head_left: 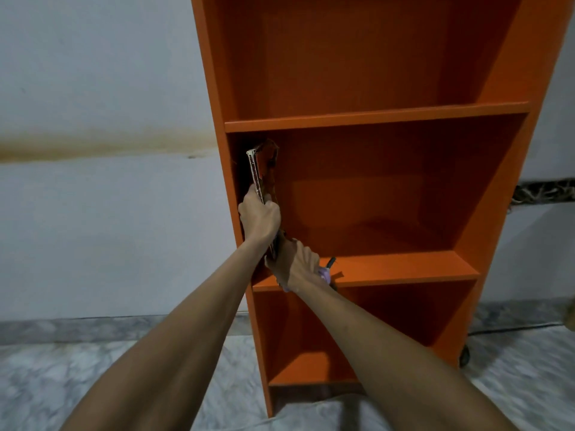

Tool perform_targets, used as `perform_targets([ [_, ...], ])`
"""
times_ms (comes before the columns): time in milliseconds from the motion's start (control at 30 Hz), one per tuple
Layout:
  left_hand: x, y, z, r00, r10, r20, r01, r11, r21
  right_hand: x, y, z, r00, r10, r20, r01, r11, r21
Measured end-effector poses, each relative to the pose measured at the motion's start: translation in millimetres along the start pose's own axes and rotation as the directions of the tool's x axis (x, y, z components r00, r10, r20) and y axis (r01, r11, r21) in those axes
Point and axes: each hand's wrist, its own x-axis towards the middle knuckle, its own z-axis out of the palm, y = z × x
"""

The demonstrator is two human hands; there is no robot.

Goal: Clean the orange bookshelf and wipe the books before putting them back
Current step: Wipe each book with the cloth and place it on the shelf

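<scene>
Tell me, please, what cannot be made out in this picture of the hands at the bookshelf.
The book: the head view shows it edge-on, and the left hand covers its middle, so no title.
The right hand: its fingers are hidden behind its back; grip unclear.
The lilac thing: mostly under the right hand; unidentifiable.
The bookshelf: top cut off by the upper edge.

An orange bookshelf (373,119) stood against a pale wall (93,88) on a marbled floor (62,384). In its middle compartment a thin book (257,172) stood upright beside the left side panel, gripped around its spine by the left hand (259,217). The right hand (294,264) met the book's lower end, fingers hidden.
</scene>
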Motion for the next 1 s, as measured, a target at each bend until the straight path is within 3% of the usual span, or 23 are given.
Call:
perform_targets([
  [300,-3,-7,-6,0.998,-0.056,-0.039,0.06,0.992,0.112,11,-12,14,0.999,0.031,0.025,-0.03,0.999,-0.023],
  [433,-20,-9,-17,0.998,-0.055,0.036,0.044,0.97,0.238,7,-12,6,0.985,0.084,0.152,-0.08,0.996,-0.032],
  [567,-31,-14,-19,0.994,-0.091,0.056,0.074,0.963,0.258,2,-9,5,0.972,0.08,0.219,-0.075,0.997,-0.031],
  [800,-47,-6,-29,0.986,-0.154,0.056,0.132,0.949,0.285,-7,-3,-2,0.979,0.051,0.197,-0.042,0.998,-0.051],
  [1000,-74,8,-33,0.976,-0.217,0.01,0.206,0.94,0.271,-38,35,-36,0.98,0.134,0.15,-0.125,0.99,-0.071],
])
